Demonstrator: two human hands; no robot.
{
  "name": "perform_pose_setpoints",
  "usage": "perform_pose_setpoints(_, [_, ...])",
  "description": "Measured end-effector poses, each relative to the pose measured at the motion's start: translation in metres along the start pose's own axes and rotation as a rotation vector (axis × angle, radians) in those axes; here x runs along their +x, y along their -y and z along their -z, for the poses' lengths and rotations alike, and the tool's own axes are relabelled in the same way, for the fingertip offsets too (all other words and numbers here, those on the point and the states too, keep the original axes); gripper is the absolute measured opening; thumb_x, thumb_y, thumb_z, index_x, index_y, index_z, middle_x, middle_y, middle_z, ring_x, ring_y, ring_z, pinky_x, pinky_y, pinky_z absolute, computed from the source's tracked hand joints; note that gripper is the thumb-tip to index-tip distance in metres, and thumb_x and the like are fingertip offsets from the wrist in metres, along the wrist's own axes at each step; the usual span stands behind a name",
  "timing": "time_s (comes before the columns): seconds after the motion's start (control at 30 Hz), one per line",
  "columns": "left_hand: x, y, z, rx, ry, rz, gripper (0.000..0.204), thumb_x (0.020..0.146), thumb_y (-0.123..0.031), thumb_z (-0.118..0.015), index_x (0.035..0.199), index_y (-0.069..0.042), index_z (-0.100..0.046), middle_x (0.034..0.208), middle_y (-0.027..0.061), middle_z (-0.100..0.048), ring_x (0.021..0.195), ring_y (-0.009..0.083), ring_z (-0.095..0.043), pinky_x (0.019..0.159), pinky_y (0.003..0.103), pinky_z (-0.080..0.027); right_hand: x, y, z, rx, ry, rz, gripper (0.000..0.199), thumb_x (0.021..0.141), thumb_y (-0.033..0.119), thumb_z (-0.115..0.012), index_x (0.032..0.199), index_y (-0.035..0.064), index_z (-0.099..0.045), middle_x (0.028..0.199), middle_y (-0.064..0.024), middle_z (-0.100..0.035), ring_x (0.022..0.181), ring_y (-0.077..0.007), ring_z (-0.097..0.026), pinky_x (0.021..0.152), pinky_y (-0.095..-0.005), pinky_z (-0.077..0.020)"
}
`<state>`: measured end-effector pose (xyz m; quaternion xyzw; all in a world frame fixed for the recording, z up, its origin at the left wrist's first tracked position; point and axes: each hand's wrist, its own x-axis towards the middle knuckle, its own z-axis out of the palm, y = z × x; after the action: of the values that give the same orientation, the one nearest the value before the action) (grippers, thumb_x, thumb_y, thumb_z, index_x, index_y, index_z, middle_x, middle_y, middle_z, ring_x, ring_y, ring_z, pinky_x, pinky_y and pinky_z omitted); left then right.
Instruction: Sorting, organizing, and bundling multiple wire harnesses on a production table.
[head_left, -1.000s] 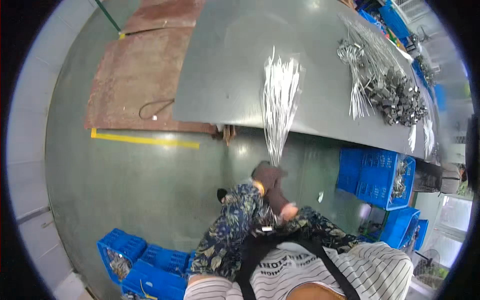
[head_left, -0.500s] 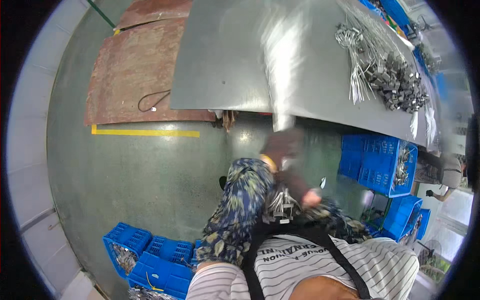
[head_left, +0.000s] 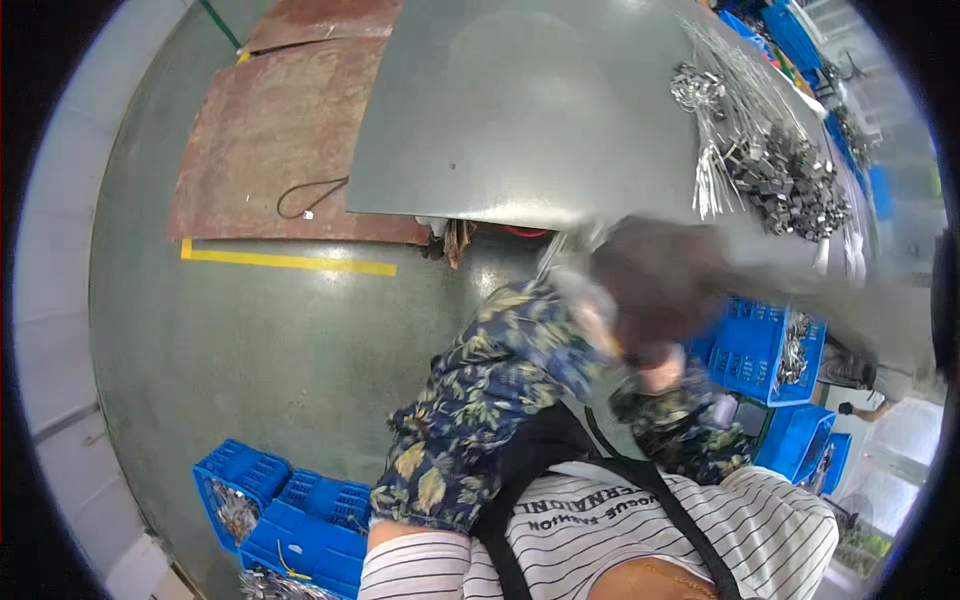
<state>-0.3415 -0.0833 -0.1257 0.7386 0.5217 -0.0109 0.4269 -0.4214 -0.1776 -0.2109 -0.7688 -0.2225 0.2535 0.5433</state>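
Though what both brown-gloved hands (head_left: 655, 275) grip cannot be told for blur, thin silvery strands (head_left: 551, 254), swung low, could catch the smooth grey tabletop (head_left: 500, 140) at its near edge.

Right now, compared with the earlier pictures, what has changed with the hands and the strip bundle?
The gloved hands moved forward and right. The strip bundle, now seemingly a blurred streak, swung from pointing ahead over the table to the right. Blur hides whether either grip let go. The heaped metal pieces, blue crates and wire loop stayed put.
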Motion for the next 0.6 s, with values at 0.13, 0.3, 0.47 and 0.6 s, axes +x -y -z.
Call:
perform_pose_setpoints(0.13, [0.053,0.241,-0.074,-0.602,0.757,-0.053,0.023,0.084,-0.017,-0.069,0.094,0.004,-0.069,0.094,0.0112,-0.072,0.079,0.0199,-0.068,0.068,0.038,-0.056,-0.052,-0.189,-0.066,-0.838,0.076,-0.159,0.043,0.091,0.026,-0.064,0.127,0.0022,-0.056,0.125,-0.0172,-0.06,0.114,-0.0307,-0.058,0.095,-0.0423,-0.048])
perform_pose_setpoints(0.3, [0.038,0.275,-0.078,-0.786,0.373,-0.356,0.03,0.088,-0.023,-0.067,0.106,0.0,-0.069,0.088,0.0074,-0.068,0.07,0.0129,-0.062,0.058,0.029,-0.048,-0.05,-0.078,-0.05,-0.511,0.313,-0.174,0.036,0.078,0.036,-0.078,0.095,0.0045,-0.073,0.087,-0.0166,-0.072,0.082,-0.0336,-0.069,0.077,-0.0424,-0.0539])
perform_pose_setpoints(0.47, [-0.033,0.065,0.084,-0.816,0.116,-1.489,0.032,0.076,-0.017,-0.072,0.101,0.001,-0.066,0.087,0.0092,-0.067,0.071,0.015,-0.065,0.06,0.029,-0.052,-0.004,0.081,0.055,-0.181,0.439,0.058,0.073,0.073,0.023,-0.083,0.136,0.0007,-0.052,0.118,-0.0206,-0.067,0.106,-0.0344,-0.065,0.091,-0.0448,-0.0524])
perform_pose_setpoints(0.6, [-0.059,0.078,0.074,-1.107,0.296,-1.206,0.03,0.082,-0.03,-0.075,0.098,-0.005,-0.073,0.092,0.0082,-0.071,0.084,0.0158,-0.067,0.075,0.033,-0.055,-0.029,0.021,0.02,-0.325,0.317,0.003,0.061,0.077,0.023,-0.079,0.131,0.0043,-0.058,0.111,-0.019,-0.069,0.103,-0.0318,-0.066,0.09,-0.0426,-0.0522])
